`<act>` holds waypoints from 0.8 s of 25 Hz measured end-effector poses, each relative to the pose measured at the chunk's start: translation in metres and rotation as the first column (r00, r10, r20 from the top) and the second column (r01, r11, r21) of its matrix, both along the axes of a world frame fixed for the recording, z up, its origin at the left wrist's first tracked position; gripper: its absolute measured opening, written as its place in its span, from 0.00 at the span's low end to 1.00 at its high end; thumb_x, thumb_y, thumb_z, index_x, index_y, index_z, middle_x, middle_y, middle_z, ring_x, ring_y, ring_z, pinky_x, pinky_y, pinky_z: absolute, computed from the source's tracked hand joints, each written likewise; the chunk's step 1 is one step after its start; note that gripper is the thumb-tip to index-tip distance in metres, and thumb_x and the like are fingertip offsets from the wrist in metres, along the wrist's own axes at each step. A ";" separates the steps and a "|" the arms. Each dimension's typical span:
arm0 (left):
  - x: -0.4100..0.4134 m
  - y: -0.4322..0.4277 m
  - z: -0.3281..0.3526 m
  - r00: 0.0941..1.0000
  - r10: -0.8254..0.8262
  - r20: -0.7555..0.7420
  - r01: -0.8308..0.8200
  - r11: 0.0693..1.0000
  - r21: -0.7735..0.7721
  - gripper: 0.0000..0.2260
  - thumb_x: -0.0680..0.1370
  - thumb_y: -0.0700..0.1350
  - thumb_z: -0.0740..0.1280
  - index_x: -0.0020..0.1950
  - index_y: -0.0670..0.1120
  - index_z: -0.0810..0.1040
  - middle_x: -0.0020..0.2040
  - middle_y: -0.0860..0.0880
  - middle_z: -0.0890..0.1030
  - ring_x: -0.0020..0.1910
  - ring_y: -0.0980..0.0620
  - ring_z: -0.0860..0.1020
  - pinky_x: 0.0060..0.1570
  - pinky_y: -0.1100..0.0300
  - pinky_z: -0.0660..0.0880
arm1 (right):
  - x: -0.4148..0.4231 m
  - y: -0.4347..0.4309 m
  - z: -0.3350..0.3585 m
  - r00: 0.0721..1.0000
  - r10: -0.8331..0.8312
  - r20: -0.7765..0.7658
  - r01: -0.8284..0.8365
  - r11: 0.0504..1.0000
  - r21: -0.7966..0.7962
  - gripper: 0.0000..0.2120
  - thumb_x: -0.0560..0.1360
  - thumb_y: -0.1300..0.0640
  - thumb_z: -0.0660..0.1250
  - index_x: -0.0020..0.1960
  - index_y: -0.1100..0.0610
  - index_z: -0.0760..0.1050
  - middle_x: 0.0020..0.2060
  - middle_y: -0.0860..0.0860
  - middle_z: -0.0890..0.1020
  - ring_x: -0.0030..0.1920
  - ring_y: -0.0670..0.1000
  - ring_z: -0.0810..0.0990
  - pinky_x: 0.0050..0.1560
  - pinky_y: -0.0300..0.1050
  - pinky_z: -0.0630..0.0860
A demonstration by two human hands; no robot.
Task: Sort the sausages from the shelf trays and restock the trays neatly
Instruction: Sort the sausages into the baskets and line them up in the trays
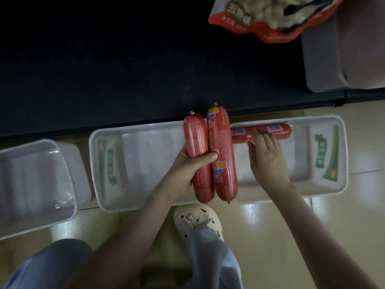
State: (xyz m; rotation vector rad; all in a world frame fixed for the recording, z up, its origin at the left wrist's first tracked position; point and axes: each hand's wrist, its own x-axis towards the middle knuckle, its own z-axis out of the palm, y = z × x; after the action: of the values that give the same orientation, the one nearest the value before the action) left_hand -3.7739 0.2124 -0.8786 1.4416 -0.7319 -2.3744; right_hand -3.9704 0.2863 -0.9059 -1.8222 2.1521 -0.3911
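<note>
My left hand (190,165) grips two thick red sausages (210,155) side by side, held upright across the middle of a long white tray (116,197) on the floor. A thinner red sausage (277,130) lies crosswise along the far wall of the tray's right half. My right hand (266,155) reaches into that half, its straight fingers resting on the thin sausage. The tray's left half holds nothing but a green label.
A second white tray (35,184) sits on the tiled floor at the left. A dark shelf (104,69) runs behind both trays. An orange snack bag (268,17) and another tray (325,65) lie at the upper right. My shoe (198,222) stands just below the long tray.
</note>
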 end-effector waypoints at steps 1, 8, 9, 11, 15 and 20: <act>-0.001 0.000 -0.001 1.000 0.003 -0.002 -0.003 1.000 0.000 0.25 0.64 0.42 0.73 0.61 0.51 0.74 0.51 0.52 0.84 0.53 0.52 0.82 0.51 0.55 0.76 | -0.009 0.000 -0.014 0.994 0.036 -0.102 -0.024 0.993 0.112 0.21 0.75 0.62 0.65 0.67 0.63 0.67 0.60 0.62 0.77 0.61 0.62 0.75 0.61 0.59 0.71; 0.007 0.003 0.005 0.998 -0.056 0.041 0.058 0.996 -0.065 0.23 0.67 0.39 0.74 0.60 0.51 0.75 0.52 0.52 0.84 0.53 0.52 0.82 0.52 0.56 0.78 | -0.023 -0.020 -0.055 0.902 0.181 -0.391 0.017 0.892 0.453 0.25 0.71 0.60 0.71 0.65 0.59 0.68 0.59 0.60 0.72 0.60 0.61 0.71 0.64 0.62 0.66; 0.010 0.003 0.007 0.997 -0.052 0.057 0.056 0.996 -0.074 0.23 0.67 0.39 0.74 0.60 0.51 0.75 0.53 0.52 0.83 0.54 0.52 0.82 0.53 0.55 0.78 | -0.021 -0.019 -0.052 0.906 0.197 -0.374 0.016 0.867 0.498 0.25 0.73 0.59 0.69 0.67 0.59 0.65 0.62 0.60 0.72 0.64 0.61 0.70 0.68 0.62 0.61; 0.015 0.002 0.013 0.997 -0.019 0.073 0.026 0.996 -0.091 0.23 0.67 0.38 0.74 0.60 0.51 0.75 0.53 0.51 0.83 0.54 0.52 0.82 0.55 0.52 0.77 | -0.021 -0.012 -0.043 0.945 0.159 -0.285 0.005 0.866 0.500 0.25 0.75 0.59 0.66 0.69 0.63 0.64 0.61 0.62 0.74 0.63 0.63 0.71 0.68 0.63 0.63; 0.027 0.001 0.056 0.997 0.048 0.053 -0.042 0.992 -0.119 0.26 0.63 0.43 0.75 0.60 0.51 0.75 0.53 0.51 0.83 0.53 0.52 0.82 0.56 0.50 0.77 | 0.000 -0.007 0.052 0.955 -0.278 0.107 0.237 0.926 0.294 0.24 0.72 0.59 0.70 0.64 0.65 0.67 0.53 0.59 0.77 0.53 0.60 0.76 0.51 0.51 0.73; 0.049 -0.015 0.147 0.995 0.094 0.019 -0.085 0.957 -0.277 0.26 0.62 0.44 0.76 0.59 0.51 0.75 0.51 0.51 0.84 0.52 0.52 0.82 0.55 0.50 0.77 | 0.060 -0.016 0.201 0.826 -0.257 0.503 0.189 0.965 0.183 0.20 0.70 0.56 0.74 0.58 0.56 0.70 0.44 0.43 0.78 0.42 0.37 0.77 0.43 0.26 0.70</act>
State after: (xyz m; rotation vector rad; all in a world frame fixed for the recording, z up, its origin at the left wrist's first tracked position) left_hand -3.7254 0.1973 -0.7314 1.3657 -0.9426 -2.0881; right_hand -3.9101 0.2699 -0.7047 -1.2080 1.9416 -0.6977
